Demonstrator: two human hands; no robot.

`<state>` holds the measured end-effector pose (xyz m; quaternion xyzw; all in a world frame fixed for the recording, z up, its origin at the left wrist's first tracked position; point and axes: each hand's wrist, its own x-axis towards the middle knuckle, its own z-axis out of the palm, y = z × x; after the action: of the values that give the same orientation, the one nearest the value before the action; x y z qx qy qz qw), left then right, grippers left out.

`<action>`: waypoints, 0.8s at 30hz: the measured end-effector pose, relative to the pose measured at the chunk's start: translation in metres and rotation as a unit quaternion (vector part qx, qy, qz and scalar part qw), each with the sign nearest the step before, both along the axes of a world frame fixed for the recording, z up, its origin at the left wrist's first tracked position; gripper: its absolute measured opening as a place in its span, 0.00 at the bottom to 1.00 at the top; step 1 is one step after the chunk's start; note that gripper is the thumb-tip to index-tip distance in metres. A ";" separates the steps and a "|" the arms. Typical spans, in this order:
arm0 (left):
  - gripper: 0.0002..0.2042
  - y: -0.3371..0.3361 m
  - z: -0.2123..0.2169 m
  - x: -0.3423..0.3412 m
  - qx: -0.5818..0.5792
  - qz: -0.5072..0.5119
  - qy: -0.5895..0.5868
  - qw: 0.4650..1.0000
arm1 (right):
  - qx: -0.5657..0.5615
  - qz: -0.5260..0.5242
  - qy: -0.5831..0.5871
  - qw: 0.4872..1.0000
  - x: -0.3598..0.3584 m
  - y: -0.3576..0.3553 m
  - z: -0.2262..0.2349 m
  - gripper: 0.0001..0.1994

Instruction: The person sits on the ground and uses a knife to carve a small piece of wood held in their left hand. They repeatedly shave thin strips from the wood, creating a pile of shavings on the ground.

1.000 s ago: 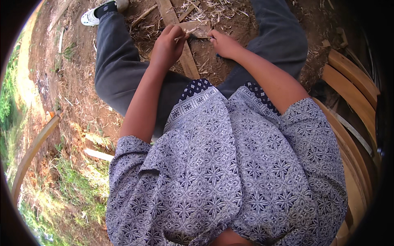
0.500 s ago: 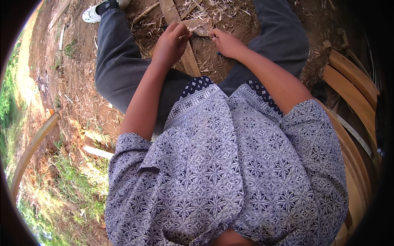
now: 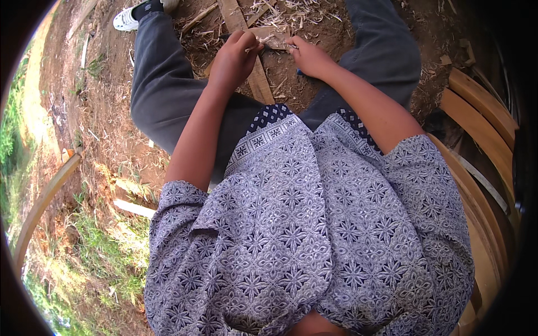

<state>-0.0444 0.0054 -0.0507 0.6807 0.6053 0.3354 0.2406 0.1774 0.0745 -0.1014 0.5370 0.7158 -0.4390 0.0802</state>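
My left hand (image 3: 235,60) is closed, back upward, over a thin dark tool (image 3: 274,49) that shows as a dark line between my hands; its kind I cannot make out. A dark tip of something pokes out left of the left fist. Pale curled shavings (image 3: 253,47) stand at my left fingers. At the other side, my right hand (image 3: 308,57) pinches the tool's right end. Just beyond both hands lies a flat pale board (image 3: 273,35). Below my right hand a small blue thing (image 3: 301,73) shows partly. My fingertips are mostly hidden.
A long wooden slat (image 3: 259,81) runs under my hands between my legs. Wood shavings (image 3: 314,11) litter the brown soil. Curved-looking planks (image 3: 482,120) are piled at my right. On the left are grass (image 3: 106,241) and a wooden bar (image 3: 45,201).
Hardly anything differs: my right hand and its fingers have shifted very slightly. My left hand keeps its place and grip.
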 end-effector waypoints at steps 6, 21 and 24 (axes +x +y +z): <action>0.08 0.003 0.005 0.006 0.002 -0.017 0.007 1.000 | 0.007 0.046 -0.050 0.998 0.009 0.001 -0.029 0.17; 0.10 0.002 0.004 0.005 0.013 -0.012 0.003 1.000 | 0.011 0.033 0.012 0.999 0.008 -0.016 0.018 0.16; 0.10 0.003 0.003 0.005 0.006 -0.005 0.007 1.000 | 0.015 0.028 -0.007 0.999 -0.001 -0.014 0.010 0.16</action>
<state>-0.0393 0.0079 -0.0475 0.6879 0.6012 0.3327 0.2336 0.1763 0.0602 -0.0915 0.5210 0.7364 -0.4223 0.0893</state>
